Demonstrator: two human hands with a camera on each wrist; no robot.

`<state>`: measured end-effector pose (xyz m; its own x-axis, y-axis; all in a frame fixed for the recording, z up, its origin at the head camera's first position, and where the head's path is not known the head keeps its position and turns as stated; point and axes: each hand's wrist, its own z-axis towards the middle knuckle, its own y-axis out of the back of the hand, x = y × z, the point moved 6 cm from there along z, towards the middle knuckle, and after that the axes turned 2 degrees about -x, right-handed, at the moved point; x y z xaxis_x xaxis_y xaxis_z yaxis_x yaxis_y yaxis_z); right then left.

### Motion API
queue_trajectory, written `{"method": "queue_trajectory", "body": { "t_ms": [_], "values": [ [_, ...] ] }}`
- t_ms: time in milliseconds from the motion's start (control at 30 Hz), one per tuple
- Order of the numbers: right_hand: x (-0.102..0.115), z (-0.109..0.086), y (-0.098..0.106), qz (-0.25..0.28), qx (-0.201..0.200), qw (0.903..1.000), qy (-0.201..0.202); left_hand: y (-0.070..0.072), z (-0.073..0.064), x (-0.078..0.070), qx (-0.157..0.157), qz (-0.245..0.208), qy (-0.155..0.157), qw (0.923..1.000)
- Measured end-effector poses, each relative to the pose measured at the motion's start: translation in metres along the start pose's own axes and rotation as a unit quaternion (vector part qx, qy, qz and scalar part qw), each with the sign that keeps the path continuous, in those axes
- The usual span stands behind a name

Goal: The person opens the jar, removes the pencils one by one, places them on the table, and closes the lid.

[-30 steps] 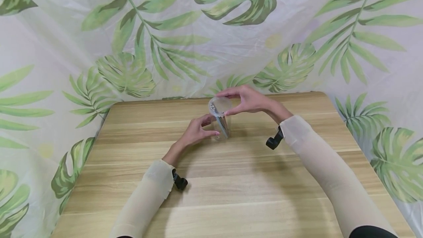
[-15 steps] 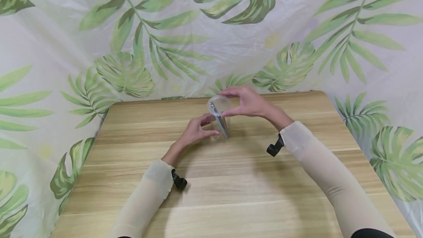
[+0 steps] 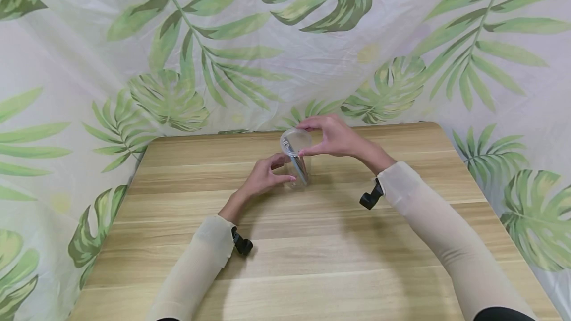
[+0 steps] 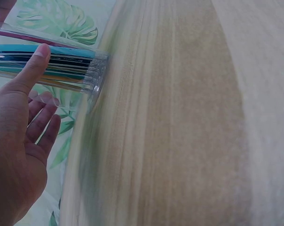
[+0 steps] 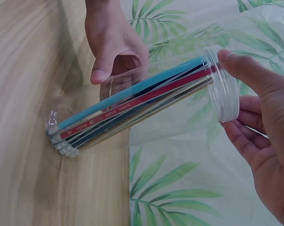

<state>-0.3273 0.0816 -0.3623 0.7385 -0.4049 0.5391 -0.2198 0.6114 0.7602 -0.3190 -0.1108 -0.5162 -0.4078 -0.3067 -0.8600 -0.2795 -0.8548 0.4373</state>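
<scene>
A clear plastic jar [image 3: 308, 175] with a translucent lid [image 5: 230, 99] stands near the back of the table. Inside it lean several pencils [image 5: 132, 101], among them a light blue and a red one with printing. My left hand [image 3: 264, 176] holds the lower body of the jar from the left, thumb on the near side and fingers round behind. In the left wrist view the thumb of that hand [image 4: 17, 141] lies across the jar wall. My right hand [image 3: 336, 136] grips the lid at the top from the right, thumb in front; its remaining fingers sit at the far rim.
The wood-grain table [image 3: 312, 261] spreads in front of the jar. Behind it hangs a leaf-patterned cloth [image 3: 250, 63], close to the table's back edge. Black mounts [image 3: 372, 196] are strapped at both wrists, over pale sleeves [image 3: 437, 232].
The right hand has shifted its grip slightly on the lid, and its wrist has dropped a little. The left hand and the jar stay almost where they were.
</scene>
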Motion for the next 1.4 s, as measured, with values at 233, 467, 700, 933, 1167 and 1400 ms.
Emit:
{"method": "queue_trajectory", "body": {
  "t_ms": [233, 467, 700, 933, 1167, 1400],
  "values": [
    [-0.004, 0.001, 0.0, 0.024, 0.019, 0.9995, 0.005, 0.0, 0.0, -0.001, 0.002, 0.004, 0.004, 1.0],
    [-0.009, 0.003, 0.001, 0.039, 0.048, 0.9979, 0.016, 0.0, 0.0, -0.001, 0.004, 0.004, 0.006, 1.0],
    [-0.012, 0.006, 0.002, 0.054, 0.076, 0.9952, 0.03, -0.001, 0.0, 0.001, 0.008, 0.009, 0.01, 0.9999],
    [-0.015, 0.008, 0.001, 0.118, 0.122, 0.9852, 0.023, -0.001, 0.0, 0.002, 0.009, 0.009, 0.009, 0.9999],
    [-0.017, 0.008, -0.001, 0.149, 0.124, 0.9809, 0.004, -0.001, 0.0, 0.001, 0.007, 0.004, 0.013, 0.9999],
    [-0.011, 0.006, 0.001, 0.105, 0.085, 0.9907, 0.017, 0.0, 0.0, 0.0, 0.006, 0.007, 0.013, 0.9999]
  ]
}}
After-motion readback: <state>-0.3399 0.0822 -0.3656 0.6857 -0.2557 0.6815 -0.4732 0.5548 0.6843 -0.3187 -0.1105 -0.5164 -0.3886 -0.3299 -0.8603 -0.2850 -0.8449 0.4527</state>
